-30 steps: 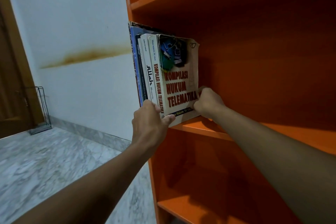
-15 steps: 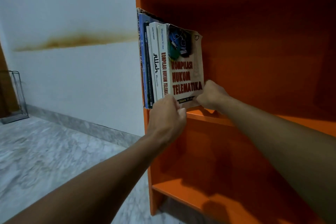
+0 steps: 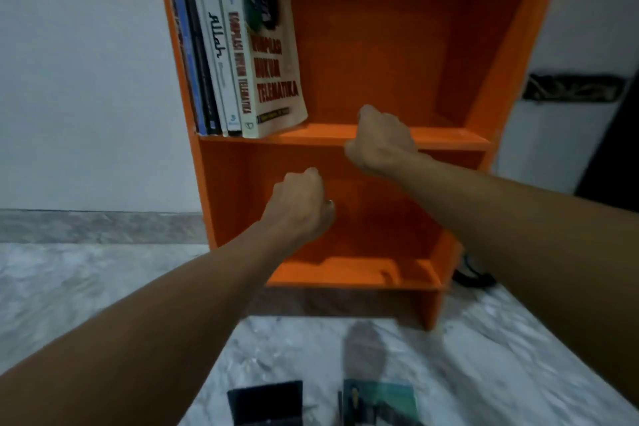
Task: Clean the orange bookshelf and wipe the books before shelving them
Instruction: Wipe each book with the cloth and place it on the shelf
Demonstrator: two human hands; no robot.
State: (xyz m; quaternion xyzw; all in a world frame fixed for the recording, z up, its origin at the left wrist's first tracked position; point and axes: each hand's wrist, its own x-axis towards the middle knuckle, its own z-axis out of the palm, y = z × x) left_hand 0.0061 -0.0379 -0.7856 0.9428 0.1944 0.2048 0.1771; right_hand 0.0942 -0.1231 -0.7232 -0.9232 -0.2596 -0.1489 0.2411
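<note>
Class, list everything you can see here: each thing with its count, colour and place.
bookshelf: one, orange, centre, standing on the floor.
shelved books: at least four, blue, black, white, standing at the shelf's left end.
floor books: two, dark and teal, lying at the bottom edge.
cable: one, black, floor right of the bookshelf.
left hand: one, fingers curled, empty, before the lower compartment.
right hand: one, fingers curled, at the middle shelf's front edge.
</note>
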